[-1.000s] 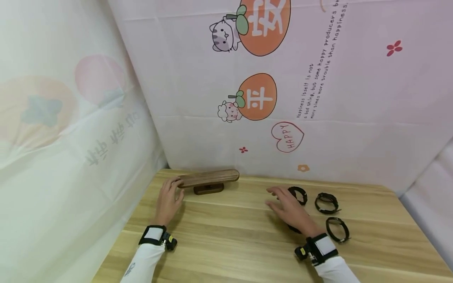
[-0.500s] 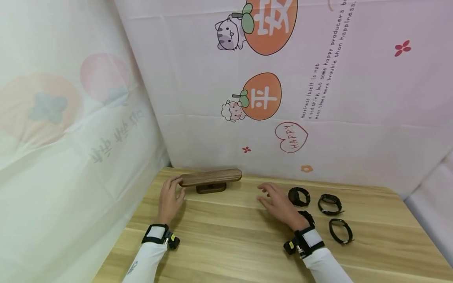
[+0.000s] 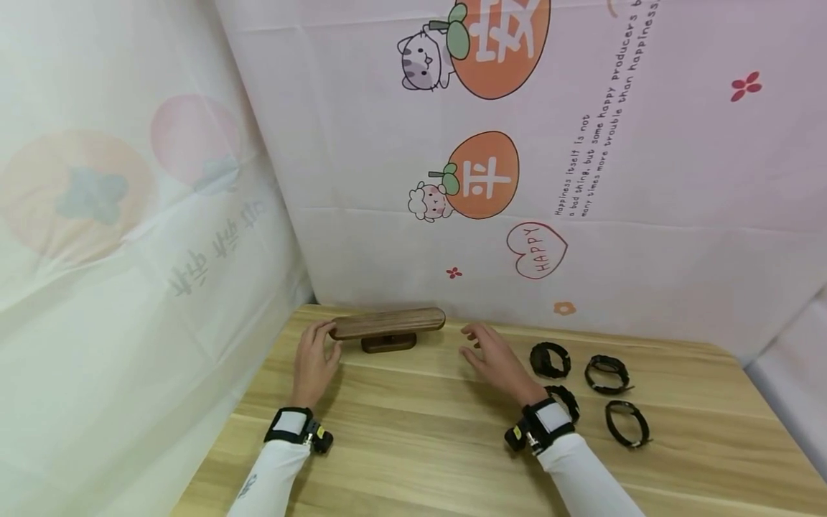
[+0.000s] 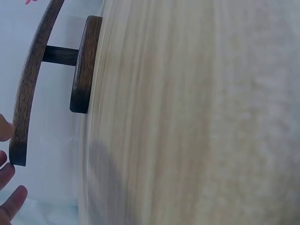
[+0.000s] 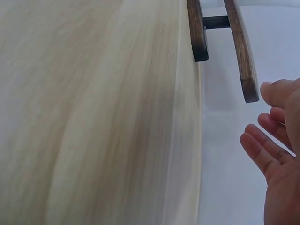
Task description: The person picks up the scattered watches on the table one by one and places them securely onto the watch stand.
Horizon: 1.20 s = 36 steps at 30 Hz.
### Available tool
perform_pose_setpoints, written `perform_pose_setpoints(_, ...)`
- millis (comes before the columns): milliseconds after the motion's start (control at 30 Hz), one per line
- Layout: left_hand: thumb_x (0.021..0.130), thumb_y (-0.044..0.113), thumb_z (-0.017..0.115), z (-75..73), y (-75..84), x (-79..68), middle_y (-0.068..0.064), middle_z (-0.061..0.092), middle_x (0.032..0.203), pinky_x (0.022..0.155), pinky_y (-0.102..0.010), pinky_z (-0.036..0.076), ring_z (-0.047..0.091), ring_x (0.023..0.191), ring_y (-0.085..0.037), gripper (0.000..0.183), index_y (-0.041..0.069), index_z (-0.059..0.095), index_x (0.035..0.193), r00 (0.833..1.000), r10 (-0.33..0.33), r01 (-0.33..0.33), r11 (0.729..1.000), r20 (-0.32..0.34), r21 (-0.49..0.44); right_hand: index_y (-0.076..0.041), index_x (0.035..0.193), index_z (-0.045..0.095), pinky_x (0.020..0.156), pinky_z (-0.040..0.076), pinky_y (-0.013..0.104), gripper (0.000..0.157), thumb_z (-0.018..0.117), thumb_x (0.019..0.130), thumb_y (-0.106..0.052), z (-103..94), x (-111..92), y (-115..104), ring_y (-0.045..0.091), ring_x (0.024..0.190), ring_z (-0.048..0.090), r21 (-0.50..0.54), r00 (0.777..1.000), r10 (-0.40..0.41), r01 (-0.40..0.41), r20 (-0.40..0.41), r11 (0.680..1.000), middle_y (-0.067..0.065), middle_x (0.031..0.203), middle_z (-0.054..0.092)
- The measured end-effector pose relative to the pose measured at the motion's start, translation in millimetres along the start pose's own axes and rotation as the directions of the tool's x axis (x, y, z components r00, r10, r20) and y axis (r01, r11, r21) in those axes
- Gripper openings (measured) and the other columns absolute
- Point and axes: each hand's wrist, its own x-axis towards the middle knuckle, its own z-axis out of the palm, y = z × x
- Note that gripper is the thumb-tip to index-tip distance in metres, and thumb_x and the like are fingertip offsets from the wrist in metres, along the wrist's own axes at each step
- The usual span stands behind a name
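Note:
A dark wooden T-bar display stand (image 3: 388, 324) stands near the back edge of the table, its long curved bar raised on a short post over an oval base (image 4: 86, 65). My left hand (image 3: 315, 365) is at the bar's left end, loosely bent fingertips (image 4: 5, 174) touching or nearly touching it; the exact contact is unclear. My right hand (image 3: 496, 365) hovers just off the bar's right end, fingers relaxed and apart, nothing in them. In the right wrist view the thumb (image 5: 276, 93) comes close to the bar's end (image 5: 248, 84) with a small gap.
Several black watches or wristbands stand on the right of the wooden table (image 3: 413, 438): one at the back (image 3: 550, 360), one farther right (image 3: 607, 375), a thin one (image 3: 627, 425) nearer, and one partly behind my right wrist (image 3: 567, 402). A printed cloth (image 3: 388, 258) hangs behind.
My right hand has moved left, away from the black watches and toward the stand's right end. My left hand stays at the left end. The view has shifted slightly.

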Motion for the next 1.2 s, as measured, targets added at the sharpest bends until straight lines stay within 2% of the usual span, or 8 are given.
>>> perform_pose_setpoints(267,0.081,0.006,0.074,-0.1,1.8,3.4,-0.018,0.056,0.121,0.092,-0.051,0.046,0.051,0.113,-0.033,0.043,-0.001,0.060,0.121,1.000,-0.008,0.009,1.000,-0.016,0.009,0.000,0.130,0.051,0.087,0.053,0.038,0.046,0.068,0.090,-0.015,10.6,19,-5,0.024,0.109,0.054,0.000,0.999,-0.027,0.027,-0.017,1.000,0.012,0.122,0.054)
perform_pose_setpoints(533,0.086,0.013,0.071,0.6,6.0,7.2,-0.016,0.053,0.126,0.093,-0.048,0.047,0.049,0.115,-0.030,0.045,0.003,0.057,0.128,0.993,-0.103,0.101,0.994,0.055,0.036,0.004,0.133,0.047,0.090,0.052,0.041,0.051,0.069,0.090,-0.013,20.4,32,-3,0.028,0.114,0.051,-0.020,0.996,-0.072,0.071,-0.060,0.997,0.018,0.132,0.047)
perform_pose_setpoints(700,0.088,0.014,0.070,1.4,7.0,6.8,-0.015,0.051,0.127,0.093,-0.048,0.047,0.048,0.116,-0.030,0.045,0.004,0.055,0.129,0.985,-0.151,0.149,0.988,0.078,0.040,0.004,0.135,0.044,0.094,0.050,0.039,0.053,0.067,0.091,-0.011,27.1,37,-5,0.026,0.118,0.049,0.022,0.998,-0.033,0.035,-0.049,0.999,0.017,0.136,0.043)
perform_pose_setpoints(900,0.088,0.015,0.070,4.8,9.3,7.8,-0.016,0.048,0.128,0.094,-0.048,0.046,0.046,0.118,-0.030,0.047,0.003,0.054,0.130,0.980,-0.178,0.177,0.984,0.093,0.020,0.003,0.140,0.040,0.097,0.049,0.040,0.057,0.066,0.091,-0.010,32.2,44,-8,0.027,0.122,0.046,0.050,0.999,0.024,-0.022,-0.037,0.998,0.019,0.141,0.040)
perform_pose_setpoints(1067,0.087,0.011,0.071,6.4,10.5,8.9,-0.018,0.048,0.126,0.095,-0.049,0.046,0.045,0.117,-0.032,0.047,-0.002,0.053,0.129,0.979,-0.189,0.192,0.981,0.079,-0.031,0.002,0.140,0.041,0.097,0.048,0.041,0.056,0.066,0.091,-0.012,37.2,49,-9,0.026,0.122,0.046,0.032,0.998,0.046,-0.045,-0.031,0.998,0.018,0.139,0.044)
perform_pose_setpoints(1200,0.090,0.013,0.068,5.1,10.2,8.9,-0.018,0.048,0.125,0.096,-0.049,0.045,0.044,0.117,-0.032,0.046,-0.003,0.051,0.129,0.967,-0.234,0.240,0.969,0.101,-0.059,0.003,0.138,0.043,0.097,0.048,0.042,0.056,0.068,0.090,-0.012,42.5,52,-10,0.027,0.122,0.047,0.029,0.997,0.058,-0.057,-0.049,0.998,0.018,0.136,0.047)
